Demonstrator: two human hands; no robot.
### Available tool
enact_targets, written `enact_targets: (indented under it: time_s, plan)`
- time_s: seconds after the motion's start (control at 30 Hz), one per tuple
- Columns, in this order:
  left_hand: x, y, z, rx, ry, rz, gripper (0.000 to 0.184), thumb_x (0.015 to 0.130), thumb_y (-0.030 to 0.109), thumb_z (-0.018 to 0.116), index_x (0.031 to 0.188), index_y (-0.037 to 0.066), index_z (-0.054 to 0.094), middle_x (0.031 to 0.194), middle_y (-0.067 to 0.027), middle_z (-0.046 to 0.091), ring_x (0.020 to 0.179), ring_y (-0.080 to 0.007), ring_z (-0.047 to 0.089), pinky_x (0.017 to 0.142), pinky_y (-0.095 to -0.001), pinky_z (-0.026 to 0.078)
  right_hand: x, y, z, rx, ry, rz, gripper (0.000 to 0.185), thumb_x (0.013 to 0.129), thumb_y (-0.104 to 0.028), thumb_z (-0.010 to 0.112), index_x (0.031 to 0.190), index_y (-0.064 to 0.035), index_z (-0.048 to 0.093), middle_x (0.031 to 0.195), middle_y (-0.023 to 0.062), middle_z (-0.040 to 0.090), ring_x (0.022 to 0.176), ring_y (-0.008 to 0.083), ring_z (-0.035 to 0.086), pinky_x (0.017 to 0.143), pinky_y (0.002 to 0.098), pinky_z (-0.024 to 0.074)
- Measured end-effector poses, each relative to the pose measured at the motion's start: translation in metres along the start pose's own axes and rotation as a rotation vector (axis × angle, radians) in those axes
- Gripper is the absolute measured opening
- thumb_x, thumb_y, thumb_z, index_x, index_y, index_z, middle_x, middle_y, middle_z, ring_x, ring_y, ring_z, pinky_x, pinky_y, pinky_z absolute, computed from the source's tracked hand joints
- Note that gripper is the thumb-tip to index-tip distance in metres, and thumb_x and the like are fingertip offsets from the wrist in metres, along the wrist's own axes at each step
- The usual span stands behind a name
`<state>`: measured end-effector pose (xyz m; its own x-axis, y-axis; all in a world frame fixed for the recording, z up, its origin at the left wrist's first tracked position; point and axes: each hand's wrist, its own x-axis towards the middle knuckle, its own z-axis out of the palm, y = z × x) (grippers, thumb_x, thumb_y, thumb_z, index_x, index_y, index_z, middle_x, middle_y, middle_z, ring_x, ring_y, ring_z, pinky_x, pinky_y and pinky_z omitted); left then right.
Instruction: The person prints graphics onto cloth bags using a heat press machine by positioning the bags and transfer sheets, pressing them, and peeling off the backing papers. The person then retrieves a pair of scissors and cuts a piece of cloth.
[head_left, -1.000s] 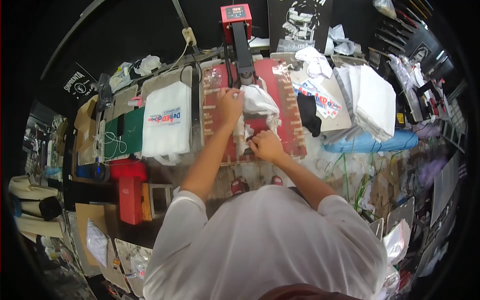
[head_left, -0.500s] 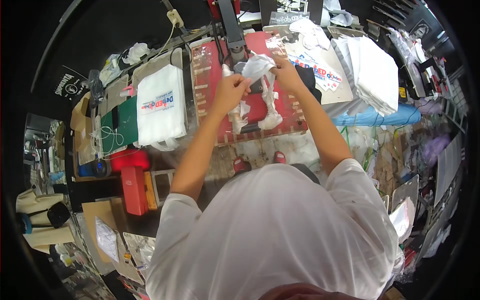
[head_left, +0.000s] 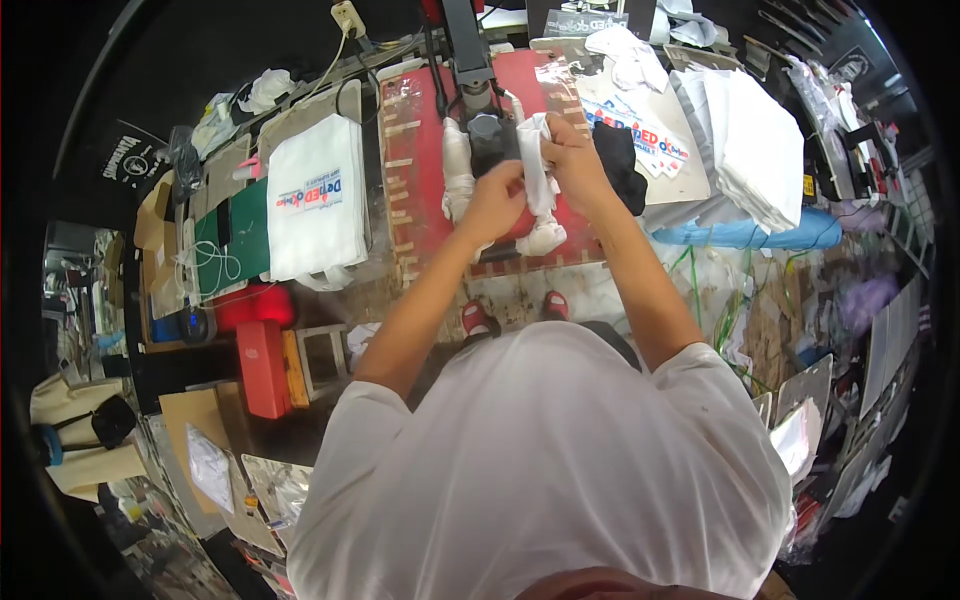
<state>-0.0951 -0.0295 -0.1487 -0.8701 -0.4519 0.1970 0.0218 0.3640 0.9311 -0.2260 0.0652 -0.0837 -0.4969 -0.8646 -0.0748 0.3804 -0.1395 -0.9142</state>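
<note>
A white cloth (head_left: 537,165), folded into a narrow strip, hangs over the right-hand wrapped handle (head_left: 543,235) of a press with a red top (head_left: 410,160). My right hand (head_left: 572,160) pinches the cloth near its upper end. Lower down on the other side, my left hand (head_left: 500,200) is curled against the cloth's edge, its fingertips partly hidden. The left-hand wrapped handle (head_left: 456,165) runs beside my left hand. Between the two handles sits a dark metal part (head_left: 487,135).
Stacked white printed bags (head_left: 315,200) lie left of the press. To the right are black cloth (head_left: 620,170), printed transfer sheets (head_left: 650,140) and a pile of white fabric (head_left: 755,150). A red box (head_left: 262,365) stands low at the left. Cables run behind the press.
The cloth was spread wide between both hands and is now a narrow upright strip by the right handle. My left hand has moved right and down.
</note>
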Motion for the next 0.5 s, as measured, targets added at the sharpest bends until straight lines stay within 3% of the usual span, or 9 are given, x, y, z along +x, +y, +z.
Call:
enact_targets:
  time_s: [0.07, 0.1, 0.13, 0.17, 0.2, 0.23, 0.27, 0.4, 0.5]
  plan:
    - [0.004, 0.013, -0.021, 0.090, 0.119, -0.077, 0.039, 0.085, 0.009, 0.072, 0.121, 0.001, 0.059, 0.116, -0.0100, 0.063, 0.110, -0.0234, 0.060, 0.092, -0.0336, 0.048, 0.002, -0.006, 0.004, -0.313, -0.050, -0.056, 0.017, 0.096, -0.011, 0.054, 0.110, -0.0089, 0.062, 0.090, -0.0033, 0.062, 0.076, 0.0068, 0.057, 0.066, 0.0216, 0.0432]
    - [0.014, 0.009, -0.036, 0.348, 0.426, -0.095, 0.043, 0.084, 0.018, 0.074, 0.119, -0.001, 0.058, 0.116, -0.0127, 0.063, 0.109, -0.0254, 0.060, 0.093, -0.0350, 0.047, -0.004, -0.018, 0.013, -0.518, -0.035, 0.008, 0.019, 0.096, -0.015, 0.057, 0.110, -0.0036, 0.060, 0.091, 0.0041, 0.065, 0.077, 0.0119, 0.060, 0.067, 0.0269, 0.0456]
    - [0.026, 0.004, -0.047, 0.604, 0.735, -0.107, 0.049, 0.084, 0.027, 0.076, 0.118, -0.003, 0.057, 0.116, -0.0154, 0.062, 0.109, -0.0275, 0.060, 0.094, -0.0364, 0.046, -0.007, 0.006, 0.009, -0.732, -0.046, -0.194, 0.021, 0.095, -0.019, 0.058, 0.107, -0.0014, 0.059, 0.087, 0.0115, 0.065, 0.073, 0.0227, 0.062, 0.066, 0.0349, 0.0475]
    - [0.041, -0.007, -0.054, 0.605, 0.743, -0.094, 0.049, 0.084, 0.027, 0.076, 0.118, -0.003, 0.057, 0.116, -0.0154, 0.062, 0.109, -0.0275, 0.060, 0.094, -0.0364, 0.046, -0.010, 0.028, 0.007, -0.944, -0.058, -0.406, 0.025, 0.095, -0.022, 0.059, 0.103, 0.0008, 0.057, 0.082, 0.0190, 0.066, 0.069, 0.0335, 0.064, 0.065, 0.0429, 0.0494]
    - [0.054, -0.026, -0.060, 0.448, 0.697, -0.271, 0.060, 0.081, 0.037, 0.077, 0.118, -0.005, 0.057, 0.116, -0.0184, 0.062, 0.109, -0.0284, 0.060, 0.093, -0.0386, 0.047, -0.028, 0.021, 0.021, -0.985, -0.244, -0.182, 0.026, 0.094, -0.023, 0.058, 0.098, 0.0024, 0.054, 0.086, 0.0273, 0.063, 0.078, 0.0453, 0.062, 0.071, 0.0509, 0.0479]
    - [0.063, -0.035, -0.065, 0.286, 0.646, -0.442, 0.072, 0.078, 0.048, 0.078, 0.118, -0.008, 0.056, 0.116, -0.0214, 0.061, 0.109, -0.0293, 0.060, 0.093, -0.0408, 0.047, -0.044, 0.038, 0.024, -1.064, -0.360, -0.211, 0.023, 0.093, -0.020, 0.056, 0.096, 0.0020, 0.052, 0.084, 0.0256, 0.063, 0.084, 0.0449, 0.062, 0.075, 0.0521, 0.0465]
    - [0.063, -0.028, -0.067, 0.176, 0.480, -0.513, 0.085, 0.073, 0.056, 0.079, 0.118, -0.011, 0.054, 0.116, -0.0253, 0.061, 0.107, -0.0298, 0.061, 0.091, -0.0411, 0.048, -0.045, 0.072, 0.017, -1.157, -0.365, -0.429, 0.020, 0.091, -0.020, 0.057, 0.095, -0.0002, 0.053, 0.078, 0.0224, 0.061, 0.082, 0.0425, 0.060, 0.075, 0.0516, 0.0447]
    - [0.078, -0.043, -0.069, 0.118, 0.468, -0.557, 0.072, 0.072, 0.050, 0.081, 0.107, -0.009, 0.062, 0.103, -0.0202, 0.066, 0.093, -0.0280, 0.065, 0.081, -0.0392, 0.050, -0.055, 0.116, 0.002, -1.374, -0.214, -0.825, 0.015, 0.089, -0.018, 0.060, 0.081, -0.0062, 0.055, 0.071, 0.0131, 0.059, 0.069, 0.0311, 0.059, 0.066, 0.0436, 0.0430]
    - [0.071, -0.039, -0.077, 0.017, 0.364, -0.625, 0.061, 0.073, 0.047, 0.081, 0.099, -0.007, 0.066, 0.093, -0.0150, 0.067, 0.082, -0.0239, 0.064, 0.072, -0.0373, 0.049, -0.058, 0.118, 0.005, -1.412, -0.176, -0.770, 0.018, 0.088, -0.020, 0.060, 0.077, -0.0072, 0.055, 0.067, 0.0100, 0.061, 0.065, 0.0290, 0.060, 0.066, 0.0419, 0.0437]
